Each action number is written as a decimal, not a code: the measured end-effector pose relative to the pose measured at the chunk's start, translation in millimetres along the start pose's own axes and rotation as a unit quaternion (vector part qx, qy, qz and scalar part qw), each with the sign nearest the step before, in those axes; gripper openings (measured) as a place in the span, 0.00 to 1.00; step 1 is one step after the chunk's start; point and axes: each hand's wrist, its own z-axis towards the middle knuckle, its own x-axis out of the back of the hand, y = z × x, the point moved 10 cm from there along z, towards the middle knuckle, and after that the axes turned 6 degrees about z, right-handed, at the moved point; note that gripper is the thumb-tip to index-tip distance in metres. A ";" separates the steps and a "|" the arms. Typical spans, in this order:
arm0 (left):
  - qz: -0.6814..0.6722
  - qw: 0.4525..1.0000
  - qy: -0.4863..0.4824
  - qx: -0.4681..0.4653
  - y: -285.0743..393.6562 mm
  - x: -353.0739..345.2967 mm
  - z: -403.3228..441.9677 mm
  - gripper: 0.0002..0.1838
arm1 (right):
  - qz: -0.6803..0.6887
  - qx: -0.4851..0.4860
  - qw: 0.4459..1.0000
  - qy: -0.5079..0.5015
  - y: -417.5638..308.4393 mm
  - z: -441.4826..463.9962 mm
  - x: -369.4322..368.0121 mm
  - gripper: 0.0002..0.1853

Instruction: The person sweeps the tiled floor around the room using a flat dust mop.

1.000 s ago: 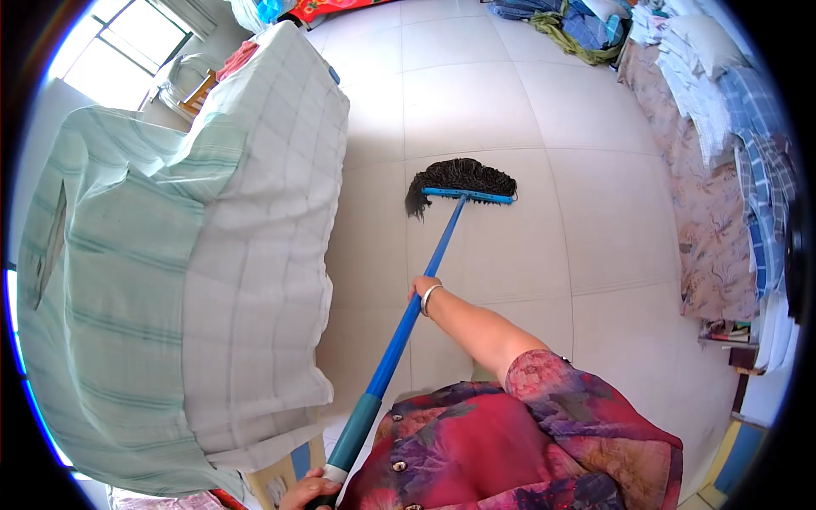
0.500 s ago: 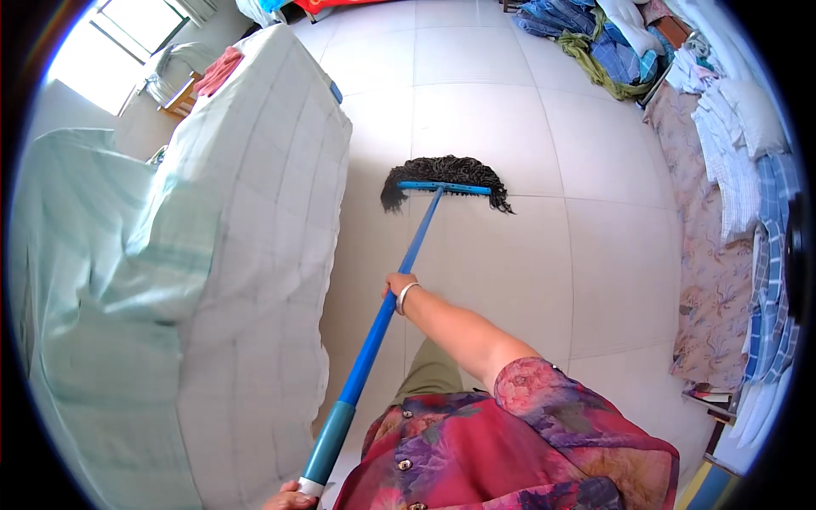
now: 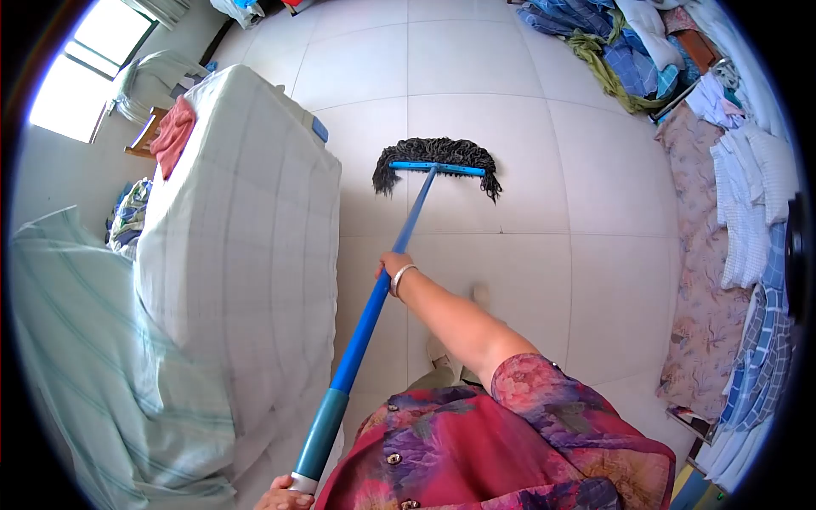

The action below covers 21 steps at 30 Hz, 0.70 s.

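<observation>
A mop [image 3: 357, 344] with a blue pole, a teal grip section and a dark, shaggy head [image 3: 438, 153] slants across the view. Its strands lie spread on the pale tiled floor [image 3: 484, 297], under a blue crossbar. My right hand [image 3: 393, 264], with a bangle at the wrist, is wrapped round the middle of the pole. Down at the bottom edge, my left hand [image 3: 285, 495] grips the pole's near end by a whitish collar; part of that hand is cut off by the frame.
At left stands a large block draped in a pale checked cloth [image 3: 246, 221], with a striped green cloth [image 3: 119, 365] beside it. Piled clothes [image 3: 620, 59] lie at the upper right. Along the right edge runs a bed-like surface with patterned fabric [image 3: 701, 314] and folded cloths.
The mop head has slid forward past a tile joint, with both hands still on the pole. My body has advanced too, so the draped block and floor lines sit nearer; a shoe now shows.
</observation>
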 end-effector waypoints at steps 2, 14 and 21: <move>0.024 1.000 -0.001 0.005 -2.9 -9.3 34.5 0.11 | 0.006 0.003 1.000 0.001 -26.8 20.7 -14.1 0.05; 0.026 0.993 0.100 0.065 7.5 -52.0 203.0 0.13 | -0.099 -0.021 0.995 0.011 -179.5 87.6 -122.5 0.05; -0.006 0.977 0.162 0.139 -20.9 -57.5 274.1 0.13 | -0.131 -0.026 0.991 -0.027 -222.3 133.6 -187.4 0.07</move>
